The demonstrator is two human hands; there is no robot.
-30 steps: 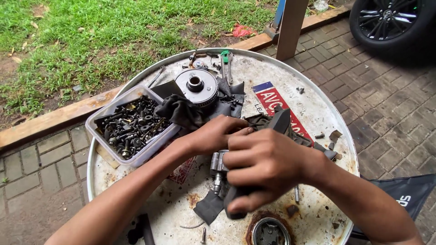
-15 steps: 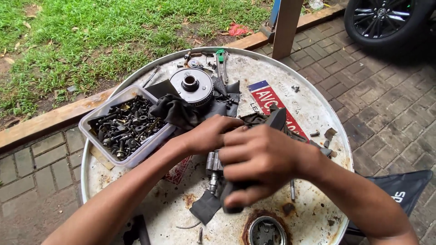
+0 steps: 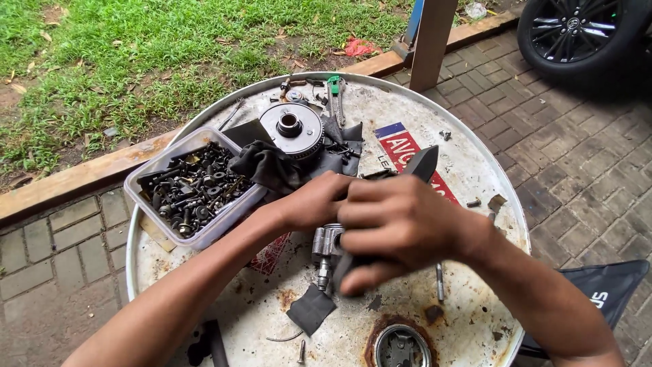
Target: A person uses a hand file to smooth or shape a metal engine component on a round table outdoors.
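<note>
Both my hands meet over the middle of a round white metal drum top [image 3: 475,156]. My left hand [image 3: 314,200] grips a small grey metal machine part [image 3: 324,248] whose threaded end pokes out below. My right hand [image 3: 401,228] is closed around a black strip of rubber or cloth [image 3: 314,307] that wraps the part, with one end sticking up behind my fingers and the other lying on the drum.
A clear plastic tray of dark bolts and nuts [image 3: 193,187] sits at the left. A round metal hub [image 3: 292,129] rests on a black rag behind my hands. Loose bolts, a green-handled tool [image 3: 334,92], a wooden post [image 3: 431,41], a car wheel [image 3: 577,30] and grass surround it.
My hands have stayed closed on the part and strip, shifting only slightly while the view moves a little.
</note>
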